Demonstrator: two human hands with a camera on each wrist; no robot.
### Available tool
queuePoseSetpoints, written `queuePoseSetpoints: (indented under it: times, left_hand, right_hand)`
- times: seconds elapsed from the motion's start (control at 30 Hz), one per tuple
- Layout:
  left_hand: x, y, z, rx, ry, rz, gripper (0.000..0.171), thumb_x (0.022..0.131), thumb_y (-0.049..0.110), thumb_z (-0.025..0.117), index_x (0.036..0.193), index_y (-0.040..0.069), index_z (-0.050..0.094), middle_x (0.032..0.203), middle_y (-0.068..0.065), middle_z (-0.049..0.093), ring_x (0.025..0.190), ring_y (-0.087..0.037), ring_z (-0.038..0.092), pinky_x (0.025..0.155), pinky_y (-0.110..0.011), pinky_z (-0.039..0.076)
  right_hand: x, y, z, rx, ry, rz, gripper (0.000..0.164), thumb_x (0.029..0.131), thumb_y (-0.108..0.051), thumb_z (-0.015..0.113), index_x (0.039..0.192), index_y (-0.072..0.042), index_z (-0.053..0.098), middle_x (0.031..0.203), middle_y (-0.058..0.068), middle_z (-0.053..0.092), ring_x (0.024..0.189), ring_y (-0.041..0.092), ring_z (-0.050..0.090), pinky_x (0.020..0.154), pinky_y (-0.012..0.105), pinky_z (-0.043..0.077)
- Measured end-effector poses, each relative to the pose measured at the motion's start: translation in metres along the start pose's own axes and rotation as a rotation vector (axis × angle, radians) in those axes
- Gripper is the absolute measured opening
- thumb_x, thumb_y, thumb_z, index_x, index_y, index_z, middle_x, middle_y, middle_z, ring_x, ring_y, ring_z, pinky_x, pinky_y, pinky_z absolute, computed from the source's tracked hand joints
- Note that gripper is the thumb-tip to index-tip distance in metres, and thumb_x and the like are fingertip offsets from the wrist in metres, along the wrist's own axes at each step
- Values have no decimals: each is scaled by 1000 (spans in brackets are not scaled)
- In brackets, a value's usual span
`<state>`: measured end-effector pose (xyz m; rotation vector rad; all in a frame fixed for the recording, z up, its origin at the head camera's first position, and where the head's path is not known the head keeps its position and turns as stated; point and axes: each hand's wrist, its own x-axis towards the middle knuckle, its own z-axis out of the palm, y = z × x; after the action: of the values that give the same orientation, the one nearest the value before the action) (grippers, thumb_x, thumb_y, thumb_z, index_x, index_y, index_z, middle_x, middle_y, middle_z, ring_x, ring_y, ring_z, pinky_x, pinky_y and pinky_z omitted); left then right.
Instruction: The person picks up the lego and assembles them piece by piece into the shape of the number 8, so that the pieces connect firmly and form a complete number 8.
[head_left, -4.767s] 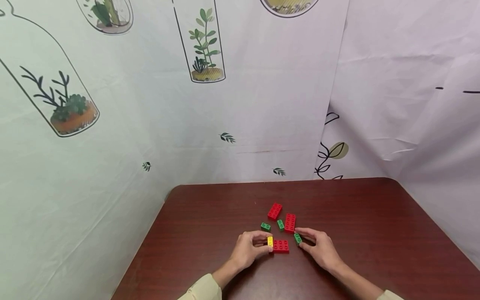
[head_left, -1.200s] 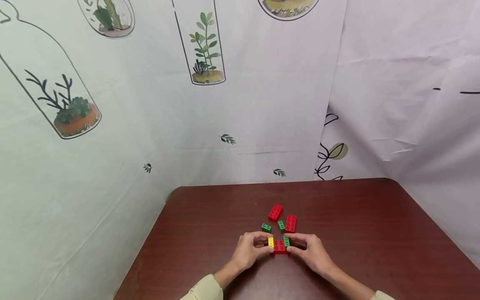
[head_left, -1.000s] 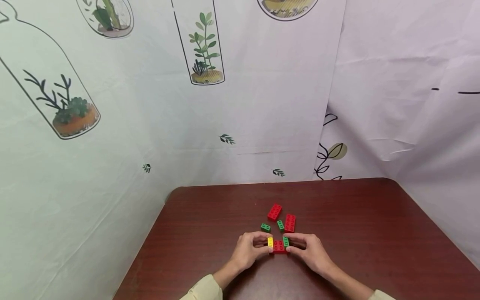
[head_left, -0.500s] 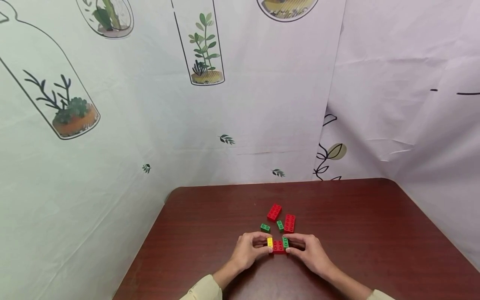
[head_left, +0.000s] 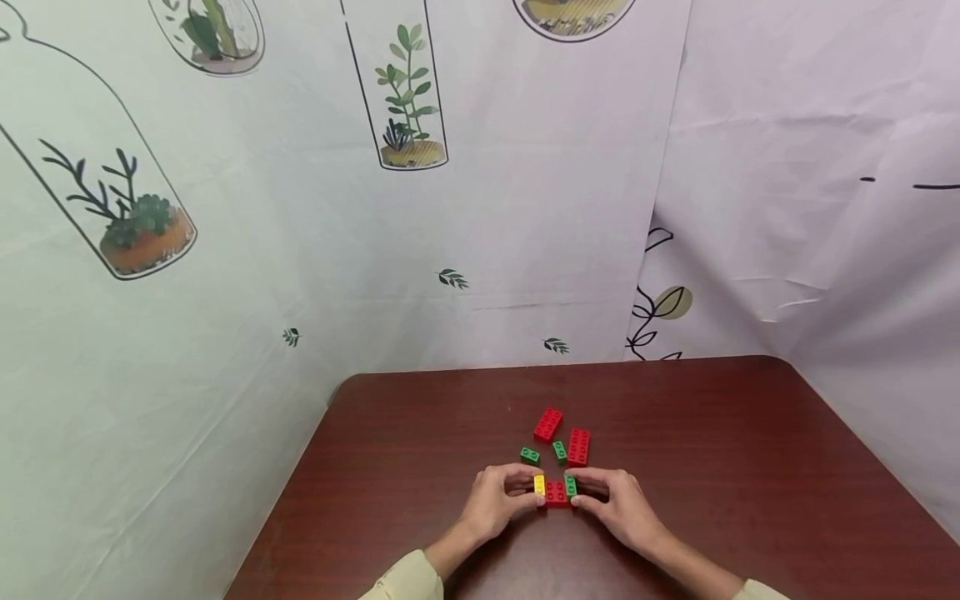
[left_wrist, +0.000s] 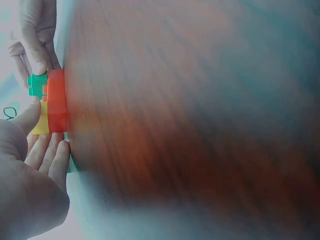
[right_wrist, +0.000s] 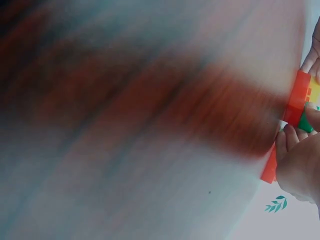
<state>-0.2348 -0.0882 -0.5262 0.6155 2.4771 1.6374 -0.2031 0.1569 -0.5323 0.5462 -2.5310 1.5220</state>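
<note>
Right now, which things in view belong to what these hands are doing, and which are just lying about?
In the job:
red base brick, under the other two
yellow brick, pinched by the left hand
held green brick, pinched by the right hand

Apparently just lying about, unheld:
farther red brick
nearer red brick
left green brick
right green brick

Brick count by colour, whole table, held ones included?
Red bricks: 3
Green bricks: 3
Yellow brick: 1
Total visible: 7
</note>
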Motion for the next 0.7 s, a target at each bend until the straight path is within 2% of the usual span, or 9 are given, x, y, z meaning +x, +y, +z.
queuePoseSetpoints:
  times: [0.27, 0.5, 0.7]
  left_hand:
    - [1, -2, 0, 5, 0, 11, 31, 86, 10, 89, 116, 7, 81, 105, -1, 80, 98, -14, 77, 84, -27, 61]
    - [0, -2, 0, 9, 5, 19, 31, 86, 9, 89, 116, 6, 81, 105, -2, 80, 98, -13, 77, 84, -26, 62]
    - [1, -2, 0, 1, -12, 19, 30, 87, 10, 89, 116, 6, 80, 104, 0, 80, 99, -13, 76, 84, -26, 61]
  right_hand:
    - [0, 0, 0, 4, -11, -4, 34, 91, -7, 83, 124, 1, 76, 120, 15, 77, 108, 29, 75, 85, 37, 63]
    - [-2, -1, 3, -14, -15, 36, 35, 91, -7, 84, 124, -1, 75, 116, 15, 78, 109, 33, 75, 88, 42, 62]
    - [1, 1, 1, 19, -33, 56, 36, 88, -5, 86, 121, -1, 74, 114, 15, 78, 107, 34, 76, 88, 40, 62]
